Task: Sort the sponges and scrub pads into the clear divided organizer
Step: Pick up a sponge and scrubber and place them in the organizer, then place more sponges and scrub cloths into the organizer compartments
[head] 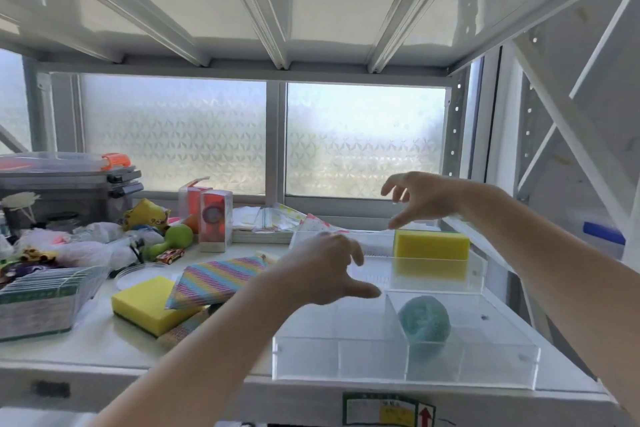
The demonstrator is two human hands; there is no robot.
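Observation:
A clear divided organizer (346,362) stands on the white shelf at the right. A yellow sponge (431,246) stands on edge in its far right compartment. A teal round scrub pad (425,322) lies in the near right compartment. Another yellow sponge (149,305) with a dark underside lies on the shelf to the left, partly under a striped paper cone. My left hand (325,270) hovers over the organizer's left side, fingers spread, holding nothing. My right hand (422,198) hangs just above the sponge in the organizer, fingers apart and empty.
A striped paper cone (218,279) rests on the loose sponge. Toys, a green dumbbell (173,241), small boxes (214,222), a card tray (41,302) and stacked storage cases (69,180) crowd the left. The upper shelf hangs low overhead; frosted windows stand behind.

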